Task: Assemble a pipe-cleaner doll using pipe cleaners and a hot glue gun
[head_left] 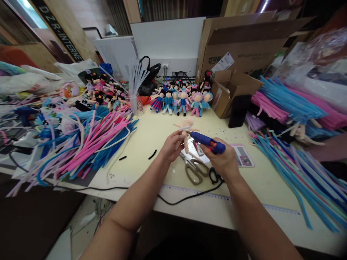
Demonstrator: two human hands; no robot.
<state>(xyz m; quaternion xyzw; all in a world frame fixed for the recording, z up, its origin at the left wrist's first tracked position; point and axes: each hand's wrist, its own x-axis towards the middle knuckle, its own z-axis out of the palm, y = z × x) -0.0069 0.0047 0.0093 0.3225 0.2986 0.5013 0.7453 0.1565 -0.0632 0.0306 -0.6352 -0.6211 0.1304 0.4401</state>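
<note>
In my right hand (222, 159) is a blue hot glue gun (204, 140), its nozzle pointing left. The nozzle meets, or comes very near, a small doll part (185, 140) of pale peach pipe cleaner and white. My left hand (173, 145) pinches that part between thumb and fingers. Just beyond lie more peach pipe-cleaner pieces (187, 123), partly hidden behind it. Below the hands, scissors (193, 171) with grey-brown handles rest on the table, beside a black cord (184, 199) that loops toward my right hand.
Bundles of coloured pipe cleaners lie left (92, 144) and right (292, 169). Finished dolls (183, 101) stand in rows at the back, near a cardboard box (230, 90) and a black phone (239, 111). Glue sticks (135, 81) stand upright in a container. Two short black pieces (152, 154) lie left.
</note>
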